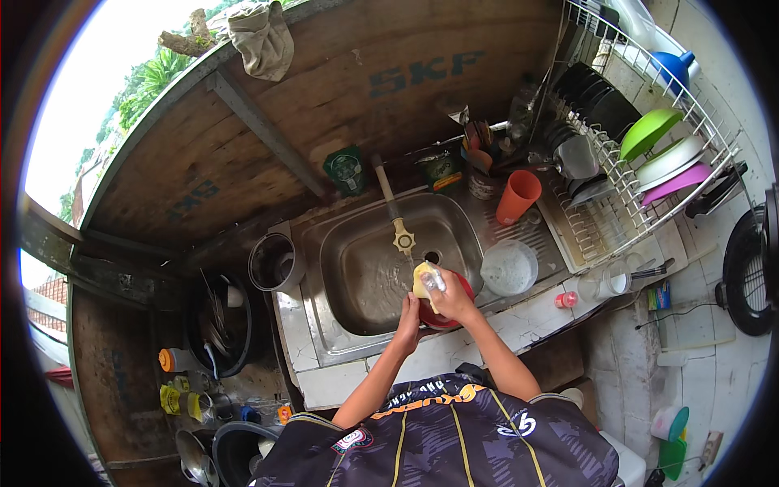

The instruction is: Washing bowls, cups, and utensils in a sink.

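Note:
A red bowl (464, 292) is tilted over the front right of the steel sink (359, 286), partly hidden by my hands. My left hand (409, 319) grips the bowl's left side. In my right hand (451, 298) is a soapy yellow sponge (421, 281), pressed at the bowl, with white foam between the fingers. Just beyond them, a tap (403, 237) lets a thin stream of water fall into the sink, where the surface ripples. Right of the bowl stands a translucent tub (510, 268) holding cloudy, sudsy liquid.
An orange cup (518, 198) stands on the ridged drainboard. Further right, a white wire dish rack (675, 201) holds bowls and plates. A metal pot (274, 262) sits at the sink's left edge. Below it, a black basin (219, 322) contains utensils. A wooden panel (341, 79) rises behind.

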A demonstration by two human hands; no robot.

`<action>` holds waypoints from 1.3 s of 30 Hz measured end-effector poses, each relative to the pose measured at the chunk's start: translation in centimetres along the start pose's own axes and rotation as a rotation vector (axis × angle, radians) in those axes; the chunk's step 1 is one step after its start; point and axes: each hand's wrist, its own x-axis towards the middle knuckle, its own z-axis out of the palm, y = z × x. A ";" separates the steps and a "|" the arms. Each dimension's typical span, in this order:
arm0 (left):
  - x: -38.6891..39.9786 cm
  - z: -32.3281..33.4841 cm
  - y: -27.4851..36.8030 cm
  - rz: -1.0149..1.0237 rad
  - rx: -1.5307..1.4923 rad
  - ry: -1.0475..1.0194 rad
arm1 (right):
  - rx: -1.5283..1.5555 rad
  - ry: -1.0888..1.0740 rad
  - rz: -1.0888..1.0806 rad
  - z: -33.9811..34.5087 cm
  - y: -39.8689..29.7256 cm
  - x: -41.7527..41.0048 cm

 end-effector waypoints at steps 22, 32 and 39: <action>0.8 -1.2 1.0 0.278 0.142 0.239 | -1.217 -0.423 -0.177 -0.7 0.9 -0.9; 2.4 -0.7 0.3 0.166 -0.026 0.310 | -0.826 -0.150 -0.001 3.5 6.2 0.6; 3.2 -2.4 0.6 0.304 0.162 0.421 | -1.222 -0.754 0.127 1.7 2.1 0.9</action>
